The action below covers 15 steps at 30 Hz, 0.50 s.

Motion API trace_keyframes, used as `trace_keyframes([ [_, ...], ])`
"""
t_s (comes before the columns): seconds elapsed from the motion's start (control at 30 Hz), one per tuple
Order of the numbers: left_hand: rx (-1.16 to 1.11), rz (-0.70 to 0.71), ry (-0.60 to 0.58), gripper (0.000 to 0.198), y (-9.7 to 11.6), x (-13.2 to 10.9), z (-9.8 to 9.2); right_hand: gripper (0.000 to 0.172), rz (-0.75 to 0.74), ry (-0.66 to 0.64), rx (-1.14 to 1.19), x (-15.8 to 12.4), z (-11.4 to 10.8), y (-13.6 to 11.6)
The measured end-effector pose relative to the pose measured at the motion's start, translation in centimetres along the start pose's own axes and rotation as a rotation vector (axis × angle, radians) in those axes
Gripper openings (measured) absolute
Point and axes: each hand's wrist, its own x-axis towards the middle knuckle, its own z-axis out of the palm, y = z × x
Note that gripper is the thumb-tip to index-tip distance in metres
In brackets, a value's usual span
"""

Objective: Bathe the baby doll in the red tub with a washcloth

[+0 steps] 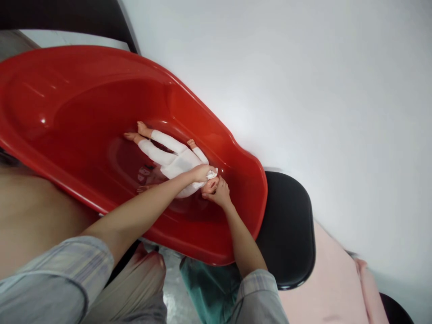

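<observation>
A baby doll [184,159] in white clothes lies on its back inside a red baby bathtub [101,103], feet toward the upper left. My left hand [201,173] is closed on a small white cloth [212,173], held against the doll's face. Around the top of the doll's head curls my right hand [221,192], thumb on the near side and fingers on the far side. My left forearm crosses over the doll's body and hides part of its near arm.
The tub rests on a black chair seat [288,229] at its right end. A white wall [303,90] stands behind it. Pink cloth [332,274] lies at lower right, and green cloth [211,288] is below the tub. A dark chair back [67,18] is at upper left.
</observation>
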Motion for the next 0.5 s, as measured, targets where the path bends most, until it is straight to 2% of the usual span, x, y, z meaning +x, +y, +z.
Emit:
trace_keyframes([
  [0.17,0.055,-0.047,-0.098,0.054,-0.5,0.0,-1.0,0.131,0.006,0.019,-0.004,0.2,0.4,0.4],
  [0.5,0.063,-0.058,-0.262,0.058,-0.6,-0.2,-2.5,0.127,-0.026,0.027,-0.001,0.2,0.4,0.5],
])
